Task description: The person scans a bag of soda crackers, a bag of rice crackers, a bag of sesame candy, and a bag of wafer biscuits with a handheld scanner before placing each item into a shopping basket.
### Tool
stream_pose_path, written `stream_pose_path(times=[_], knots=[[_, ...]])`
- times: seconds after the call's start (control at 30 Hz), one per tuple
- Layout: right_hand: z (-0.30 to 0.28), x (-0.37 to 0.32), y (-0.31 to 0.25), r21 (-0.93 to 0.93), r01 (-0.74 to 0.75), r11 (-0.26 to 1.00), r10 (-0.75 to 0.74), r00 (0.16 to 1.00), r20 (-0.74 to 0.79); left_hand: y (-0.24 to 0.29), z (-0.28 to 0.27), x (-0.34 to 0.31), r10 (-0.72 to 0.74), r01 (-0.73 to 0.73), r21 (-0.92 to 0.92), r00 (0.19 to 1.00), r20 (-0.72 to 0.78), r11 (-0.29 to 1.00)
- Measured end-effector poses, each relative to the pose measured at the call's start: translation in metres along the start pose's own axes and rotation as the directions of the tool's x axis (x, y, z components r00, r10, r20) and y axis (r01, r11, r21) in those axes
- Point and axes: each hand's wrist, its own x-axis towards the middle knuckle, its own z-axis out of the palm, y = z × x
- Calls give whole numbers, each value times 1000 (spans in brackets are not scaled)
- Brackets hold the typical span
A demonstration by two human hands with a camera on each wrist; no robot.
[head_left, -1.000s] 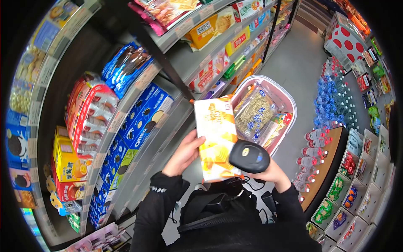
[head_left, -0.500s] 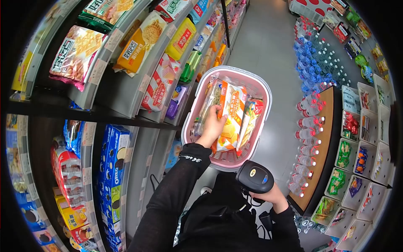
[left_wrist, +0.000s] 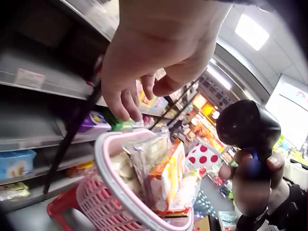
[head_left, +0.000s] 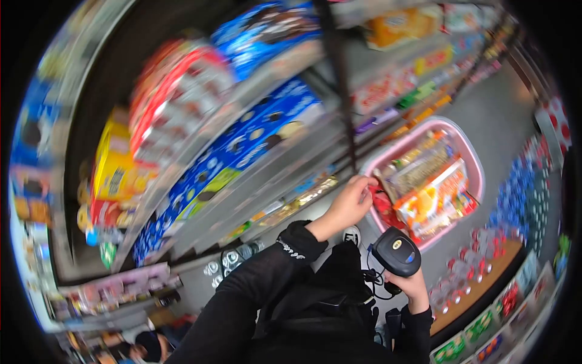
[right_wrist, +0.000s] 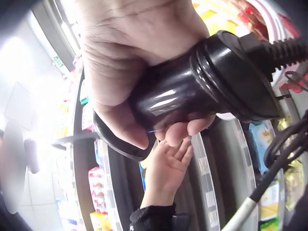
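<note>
Head: left hand [head_left: 343, 210] at the rim of the basket [head_left: 476, 161], fingers loosely bent, contact unclear; orange-white pack [head_left: 433, 193] inside basket. Left wrist: same fingers hang loose, pinching nothing. Right wrist: right hand [right_wrist: 130, 53] wraps fingers around scanner [right_wrist: 168, 96] near basket; loose cord [right_wrist: 277, 166] could snag on basket if scanner swings.

Blurred snacks [head_left: 182, 103], basket [left_wrist: 98, 197] cut off in left wrist view, scanner grip [right_wrist: 168, 94] partly hidden
</note>
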Motion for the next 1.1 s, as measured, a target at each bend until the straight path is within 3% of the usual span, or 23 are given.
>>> stream_pose_path(times=[0.1, 0.17, 0.33, 0.43, 0.57, 0.8, 0.97, 1.1], knots=[[24, 12, 1, -147, -24, 989, 42, 992, 120, -19, -50, -58, -129, 119, -114, 988, -87, 986], [47, 16, 2, -235, -22, 972, 66, 981, 183, -45, -76, -101, -297, 267, -277, 952, -69, 923], [123, 14, 8, -341, -43, 939, 152, 942, 299, -111, -117, -220, -378, 246, -438, 893, -245, 865], [180, 8, 19, -423, -70, 904, 225, 917, 329, -125, -139, -290, -579, 379, -553, 778, -243, 742], [238, -1, 48, -511, -132, 849, 335, 884, 327, -165, -151, -369, -626, 285, -637, 664, -408, 717], [319, -18, 97, -674, -118, 729, 436, 840, 324, -220, -175, -463, -686, 111, -751, 511, -519, 651], [343, -26, 125, -774, -136, 618, 526, 803, 279, -250, -187, -500, -732, 63, -784, 411, -544, 618], [334, -30, 138, -780, -169, 603, 552, 794, 254, -270, -186, -519, -757, 24, -808, 369, -540, 588]])
